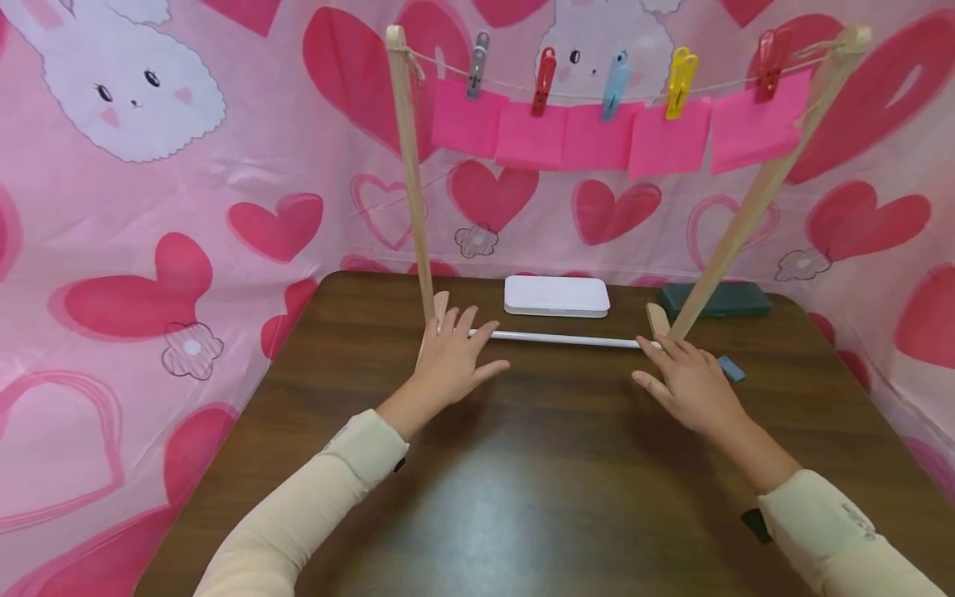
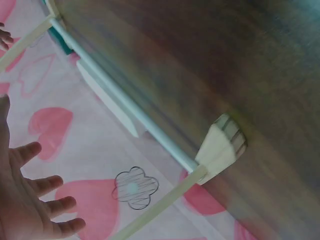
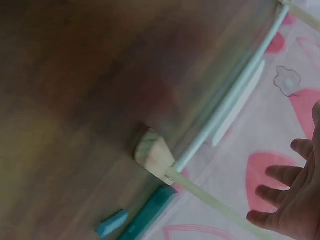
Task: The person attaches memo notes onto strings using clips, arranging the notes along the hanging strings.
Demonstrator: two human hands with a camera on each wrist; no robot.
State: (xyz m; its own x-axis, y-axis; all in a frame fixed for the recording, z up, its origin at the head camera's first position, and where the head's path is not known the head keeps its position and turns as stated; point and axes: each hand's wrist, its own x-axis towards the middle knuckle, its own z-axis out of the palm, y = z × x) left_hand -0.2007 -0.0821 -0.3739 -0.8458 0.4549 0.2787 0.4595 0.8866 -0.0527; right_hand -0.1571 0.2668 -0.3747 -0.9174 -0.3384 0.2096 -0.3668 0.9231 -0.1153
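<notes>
Both hands are raised over the table with nothing in their grasp. My left hand (image 1: 450, 358) spreads its fingers in front of the left wooden post (image 1: 413, 174) of a small drying-line stand. Opposite it, my right hand (image 1: 695, 385) has its fingers extended by the foot of the right post (image 1: 746, 224). A white rod (image 1: 559, 338) joins the two wooden feet low down. Between the post tops runs a string (image 1: 574, 95), where clothespins, among them a yellow clothespin (image 1: 681, 83), hold several pink paper squares (image 1: 531, 137) in a row. In the left wrist view the wooden foot (image 2: 217, 150) stands on the table.
Behind the rod lies a white case (image 1: 556, 296), and a dark green case (image 1: 734, 300) sits behind the right post. A small blue block (image 1: 731, 368) rests just past my right hand. Pink heart-patterned cloth (image 1: 283, 116) hangs around the brown table (image 1: 477, 514).
</notes>
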